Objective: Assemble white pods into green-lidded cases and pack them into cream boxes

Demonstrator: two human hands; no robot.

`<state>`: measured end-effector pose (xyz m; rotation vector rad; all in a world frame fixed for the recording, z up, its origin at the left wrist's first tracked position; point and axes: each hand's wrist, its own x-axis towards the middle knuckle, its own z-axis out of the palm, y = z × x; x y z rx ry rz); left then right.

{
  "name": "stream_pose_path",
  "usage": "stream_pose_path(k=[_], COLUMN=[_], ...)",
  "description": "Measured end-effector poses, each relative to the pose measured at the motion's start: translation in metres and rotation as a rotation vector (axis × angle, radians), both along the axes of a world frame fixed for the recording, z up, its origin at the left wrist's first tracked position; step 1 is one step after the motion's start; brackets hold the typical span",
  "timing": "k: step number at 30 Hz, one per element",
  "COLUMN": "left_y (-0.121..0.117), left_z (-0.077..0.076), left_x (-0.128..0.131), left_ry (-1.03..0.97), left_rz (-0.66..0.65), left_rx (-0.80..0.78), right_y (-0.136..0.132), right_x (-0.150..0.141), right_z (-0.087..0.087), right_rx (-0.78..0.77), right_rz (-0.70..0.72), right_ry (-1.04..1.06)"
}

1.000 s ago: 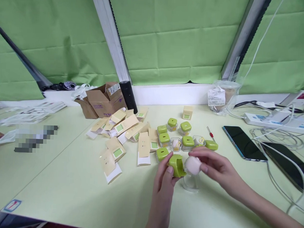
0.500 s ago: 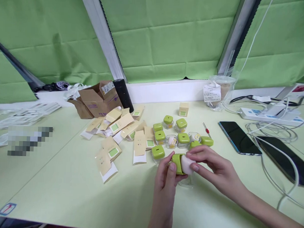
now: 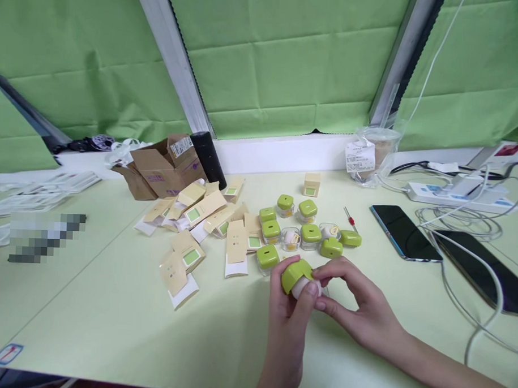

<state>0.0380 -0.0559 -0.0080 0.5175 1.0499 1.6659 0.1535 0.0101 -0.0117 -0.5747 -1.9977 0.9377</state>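
My left hand (image 3: 286, 314) is closed around a green plastic cap (image 3: 295, 270), its thumb pressing on a smooth white rounded piece (image 3: 300, 286) that sits partly inside the cap's opening. From the right, the fingertips and thumb of my right hand (image 3: 357, 296) pinch the white piece near the cap's edge. A bit of clear plastic shows behind my fingers; the rest is hidden. Just beyond my hands stand several small clear containers with green caps (image 3: 267, 255). Two clear containers without caps (image 3: 290, 238) hold pale pieces with yellow labels. Loose green caps (image 3: 331, 248) lie beside them.
Flattened beige cartons (image 3: 205, 208) are piled on the left, before an open cardboard box (image 3: 160, 171) and a black cylinder (image 3: 210, 161). One small carton (image 3: 312, 184) stands upright. Right are a red-handled screwdriver (image 3: 351, 221), two phones (image 3: 406, 233), cables and a power strip (image 3: 433, 195).
The green cap has turned in my left hand, its opening now facing down toward me. My left thumb has moved onto the white piece, which sits deeper in the cap.
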Motion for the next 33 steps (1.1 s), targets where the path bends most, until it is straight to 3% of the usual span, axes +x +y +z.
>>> stream_pose_path(k=[5,9,14,20,24,29,33], left_y=[-0.003,-0.006,-0.009,-0.011,-0.009,-0.007,-0.012], left_z=[-0.002,0.002,0.009,0.011,0.0,-0.01,-0.008], left_x=[-0.004,-0.008,-0.014,-0.012,-0.006,-0.007,-0.012], left_ry=[0.083,0.269,0.343,0.319,0.154,0.037,0.197], left_rz=[-0.041,-0.102,-0.181,-0.239,-0.3,-0.339,-0.332], left_rx=[-0.005,0.066,0.127,0.106,0.012,-0.031,-0.107], right_y=[0.002,0.0,-0.004,-0.003,0.002,0.006,0.006], right_x=[0.003,0.005,0.005,0.007,0.012,0.014,0.011], right_z=[0.001,0.003,0.004,0.001,0.006,0.022,0.025], right_rx=[0.083,-0.002,-0.027,0.009,0.161,0.125,0.1], right_rz=[-0.013,0.072,0.09,0.015,-0.019,0.16,0.262], right_ry=[-0.004,0.016,0.059,0.04,-0.058,-0.204,-0.207])
